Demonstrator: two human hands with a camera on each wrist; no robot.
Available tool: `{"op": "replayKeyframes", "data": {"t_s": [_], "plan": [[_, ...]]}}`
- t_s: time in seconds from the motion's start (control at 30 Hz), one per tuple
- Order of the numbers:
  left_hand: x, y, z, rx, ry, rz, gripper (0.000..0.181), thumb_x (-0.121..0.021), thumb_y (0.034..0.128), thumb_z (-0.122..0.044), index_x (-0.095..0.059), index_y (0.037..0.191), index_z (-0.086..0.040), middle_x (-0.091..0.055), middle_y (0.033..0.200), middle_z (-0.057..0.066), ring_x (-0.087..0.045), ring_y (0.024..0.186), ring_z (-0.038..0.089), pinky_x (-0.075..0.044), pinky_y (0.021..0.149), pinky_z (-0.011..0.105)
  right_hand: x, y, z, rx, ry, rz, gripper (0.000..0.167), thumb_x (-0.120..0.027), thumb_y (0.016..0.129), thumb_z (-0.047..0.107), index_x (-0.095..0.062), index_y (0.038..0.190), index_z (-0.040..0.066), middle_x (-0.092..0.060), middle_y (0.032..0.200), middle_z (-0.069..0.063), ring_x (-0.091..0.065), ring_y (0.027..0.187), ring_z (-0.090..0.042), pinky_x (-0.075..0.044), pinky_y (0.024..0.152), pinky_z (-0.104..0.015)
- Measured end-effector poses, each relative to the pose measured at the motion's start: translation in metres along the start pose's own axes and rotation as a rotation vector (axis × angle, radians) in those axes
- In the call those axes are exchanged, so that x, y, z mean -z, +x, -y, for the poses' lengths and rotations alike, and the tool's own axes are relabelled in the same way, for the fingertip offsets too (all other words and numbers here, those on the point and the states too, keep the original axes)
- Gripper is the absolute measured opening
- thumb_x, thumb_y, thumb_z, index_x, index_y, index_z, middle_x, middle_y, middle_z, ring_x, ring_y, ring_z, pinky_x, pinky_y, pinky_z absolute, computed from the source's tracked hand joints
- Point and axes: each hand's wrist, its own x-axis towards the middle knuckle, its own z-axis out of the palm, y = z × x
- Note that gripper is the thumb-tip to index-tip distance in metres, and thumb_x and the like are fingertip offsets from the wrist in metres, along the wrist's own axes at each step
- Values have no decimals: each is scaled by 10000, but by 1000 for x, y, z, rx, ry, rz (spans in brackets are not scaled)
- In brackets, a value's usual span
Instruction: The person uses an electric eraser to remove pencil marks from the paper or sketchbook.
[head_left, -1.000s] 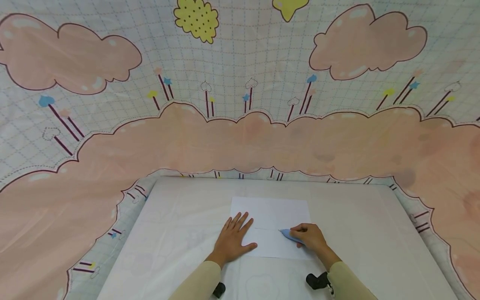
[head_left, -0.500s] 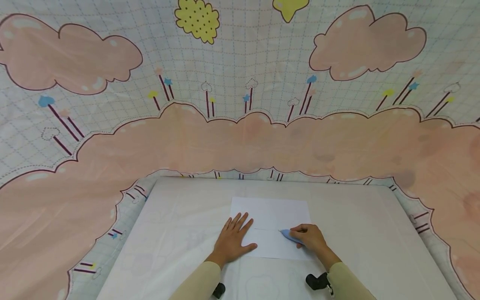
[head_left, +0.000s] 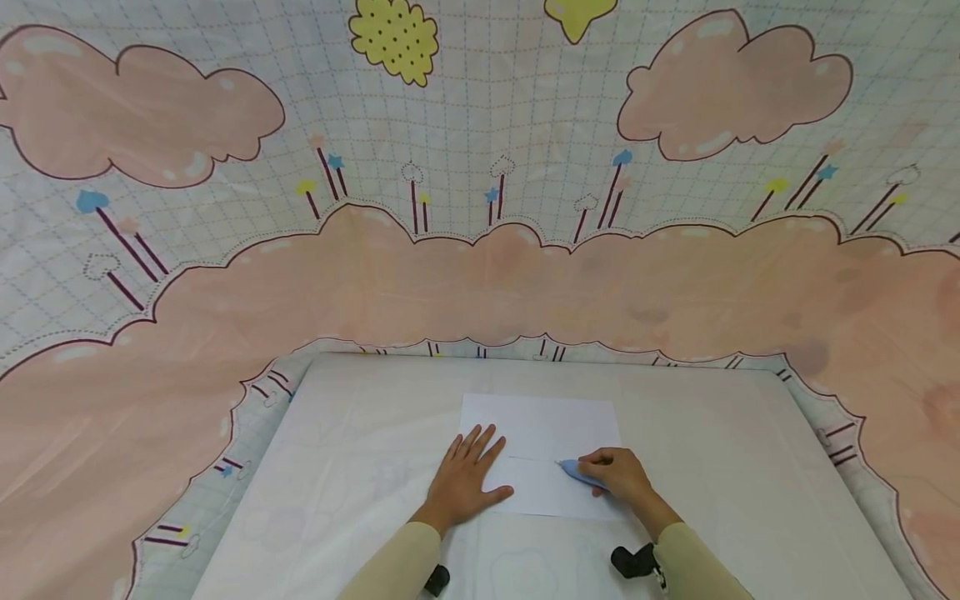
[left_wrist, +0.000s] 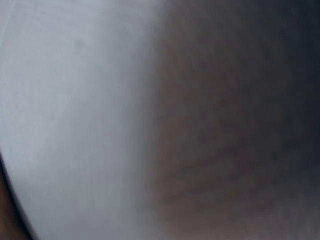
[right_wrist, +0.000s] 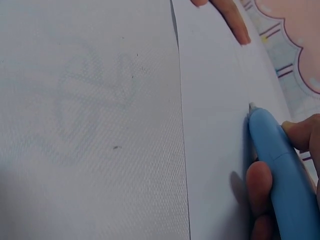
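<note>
A white sheet of paper (head_left: 547, 425) lies on the white-covered table, with a thin line running across its middle. My left hand (head_left: 465, 483) rests on the paper's left part with its fingers spread and straight. In my right hand (head_left: 624, 477) I grip a thick blue pen-shaped tool (head_left: 581, 472), whose narrow pale tip points left at the right end of the line. The right wrist view shows the blue tool (right_wrist: 282, 170) pinched between thumb and fingers, its tip at the paper (right_wrist: 210, 125). The left wrist view is too blurred and dark to show the hand's work.
The white tabletop (head_left: 360, 442) extends around the paper on all sides. Behind it hangs a cloth (head_left: 487, 283) printed with pink clouds. Black wrist-camera parts (head_left: 633, 562) sit beside the right sleeve (head_left: 697, 567); another black piece (head_left: 437, 580) shows by the left sleeve.
</note>
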Motion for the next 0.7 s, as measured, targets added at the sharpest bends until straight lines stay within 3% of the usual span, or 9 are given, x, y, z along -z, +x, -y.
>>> {"op": "replayKeyframes", "data": {"t_s": [0.7], "plan": [[4,-1,-2,0,2,6,826,-386,915,-735,-257,1573,-252,-126,1661,-5,-100,1531,237,-126,1224,496,-1,0,0,-26,-8,-11,161,-753,856,209,-756,951,79,-709,765,16,-606,540,-152,-438,715,-282]]}}
